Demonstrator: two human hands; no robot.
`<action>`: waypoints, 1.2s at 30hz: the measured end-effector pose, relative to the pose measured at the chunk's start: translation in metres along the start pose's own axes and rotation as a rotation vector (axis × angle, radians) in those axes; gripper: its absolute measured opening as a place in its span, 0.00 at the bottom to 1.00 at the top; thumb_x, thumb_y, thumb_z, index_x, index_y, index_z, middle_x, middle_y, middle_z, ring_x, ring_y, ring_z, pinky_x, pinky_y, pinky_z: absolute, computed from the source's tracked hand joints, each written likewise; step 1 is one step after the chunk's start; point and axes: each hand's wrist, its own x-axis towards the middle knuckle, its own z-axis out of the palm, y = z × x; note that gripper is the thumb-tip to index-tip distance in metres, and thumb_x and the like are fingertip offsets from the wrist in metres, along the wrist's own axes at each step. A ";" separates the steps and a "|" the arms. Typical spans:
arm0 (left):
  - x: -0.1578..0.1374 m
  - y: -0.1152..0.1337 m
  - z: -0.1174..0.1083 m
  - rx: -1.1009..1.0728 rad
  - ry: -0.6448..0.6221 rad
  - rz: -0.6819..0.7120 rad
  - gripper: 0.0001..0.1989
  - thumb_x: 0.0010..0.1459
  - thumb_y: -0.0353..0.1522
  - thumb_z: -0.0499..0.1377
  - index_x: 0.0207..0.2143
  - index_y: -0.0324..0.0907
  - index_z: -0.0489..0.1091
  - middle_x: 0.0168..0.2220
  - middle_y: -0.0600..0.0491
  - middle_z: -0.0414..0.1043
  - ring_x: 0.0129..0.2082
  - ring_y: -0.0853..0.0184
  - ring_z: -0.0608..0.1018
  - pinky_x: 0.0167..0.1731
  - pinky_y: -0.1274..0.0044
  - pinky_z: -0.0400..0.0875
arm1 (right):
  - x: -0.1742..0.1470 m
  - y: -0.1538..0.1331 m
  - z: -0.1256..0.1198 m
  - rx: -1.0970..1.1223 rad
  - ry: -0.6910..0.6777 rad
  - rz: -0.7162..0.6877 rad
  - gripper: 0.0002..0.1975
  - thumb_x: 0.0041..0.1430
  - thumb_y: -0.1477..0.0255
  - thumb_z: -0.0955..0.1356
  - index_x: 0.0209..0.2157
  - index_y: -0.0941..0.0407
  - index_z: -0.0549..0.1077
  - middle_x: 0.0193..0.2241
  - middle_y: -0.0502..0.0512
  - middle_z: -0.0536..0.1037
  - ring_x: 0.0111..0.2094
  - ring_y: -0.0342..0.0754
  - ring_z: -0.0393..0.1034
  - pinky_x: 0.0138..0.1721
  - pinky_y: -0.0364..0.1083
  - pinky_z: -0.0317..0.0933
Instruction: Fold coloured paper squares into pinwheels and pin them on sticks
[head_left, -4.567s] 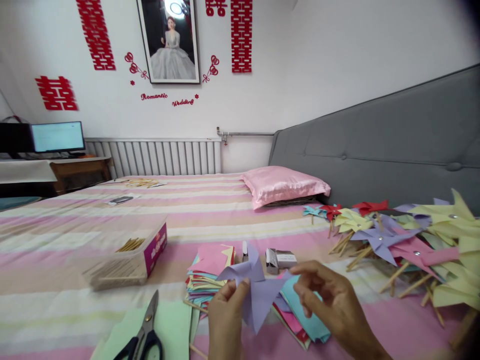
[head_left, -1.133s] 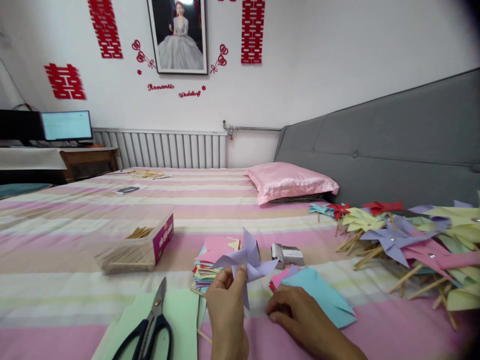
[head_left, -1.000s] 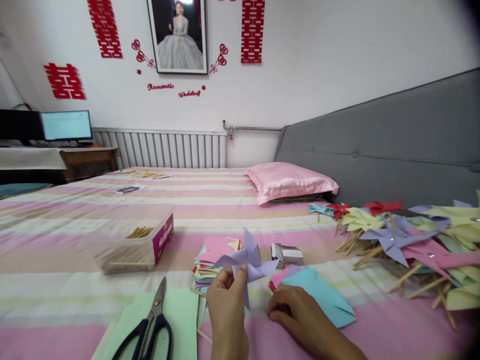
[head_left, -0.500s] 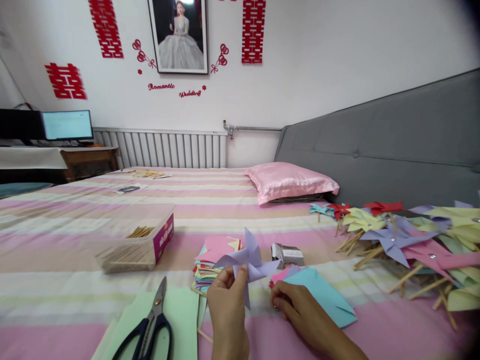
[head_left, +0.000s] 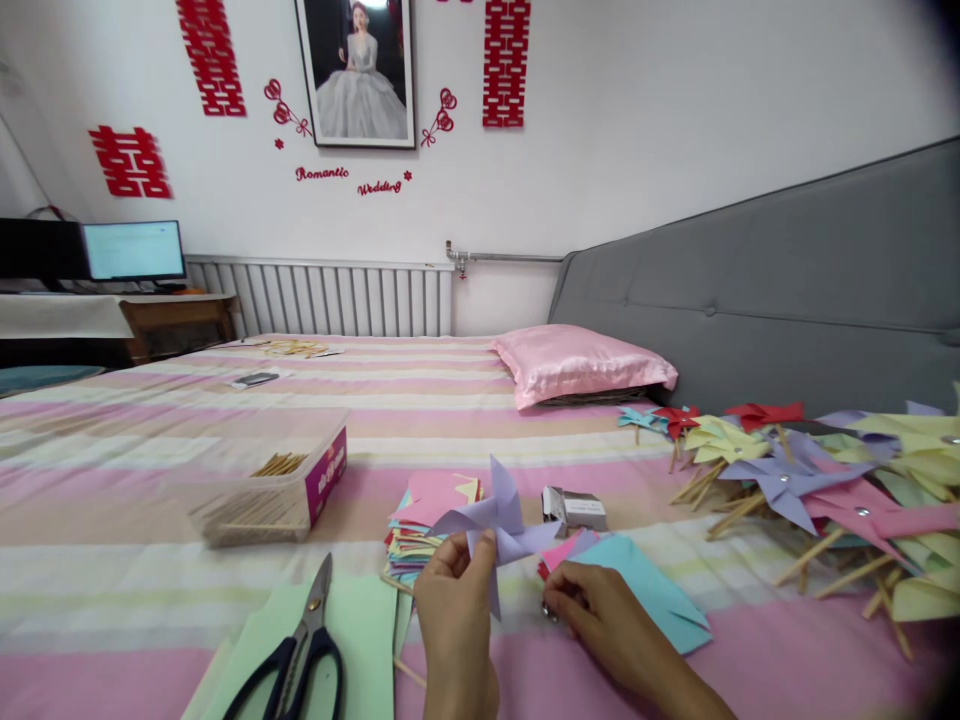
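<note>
Pinched between the thumb and fingers of my left hand (head_left: 459,610) is a lilac paper pinwheel (head_left: 504,520), its blades folded in to the middle and facing up. My right hand (head_left: 600,610) is to the right of it, apart from the pinwheel, with a small silver thumbtack (head_left: 550,612) at its fingertips. Under and behind that hand lie cut blue paper sheets (head_left: 652,590) with a bit of pink paper. A small white and grey box (head_left: 576,508) sits just beyond. Left of the pinwheel is a stack of coloured paper squares (head_left: 420,535).
Dark-handled scissors (head_left: 307,640) rest on green paper (head_left: 367,640) at front left. Behind them stands a clear plastic box (head_left: 232,510) of wooden sticks. Finished pinwheels (head_left: 787,478) on sticks are heaped at right. A pink pillow (head_left: 585,362) lies farther back on the striped bed.
My right fingers have shifted slightly, and more of the thumbtack shows at their tips. The left hand and the pinwheel have stayed in place.
</note>
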 end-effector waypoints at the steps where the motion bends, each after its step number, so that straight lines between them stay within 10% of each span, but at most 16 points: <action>1: 0.000 0.000 0.000 0.000 0.002 -0.002 0.08 0.38 0.31 0.65 0.19 0.37 0.69 0.15 0.60 0.71 0.16 0.76 0.68 0.17 0.86 0.62 | 0.000 0.000 0.000 0.012 -0.011 0.005 0.11 0.55 0.73 0.60 0.24 0.58 0.70 0.19 0.49 0.71 0.21 0.44 0.64 0.24 0.40 0.53; 36: 0.000 -0.002 0.000 0.019 -0.002 -0.012 0.08 0.38 0.32 0.65 0.20 0.37 0.70 0.16 0.58 0.70 0.18 0.75 0.68 0.17 0.86 0.61 | -0.005 -0.004 -0.001 -0.152 -0.072 -0.045 0.09 0.52 0.76 0.63 0.30 0.53 0.75 0.29 0.50 0.77 0.33 0.47 0.69 0.33 0.42 0.56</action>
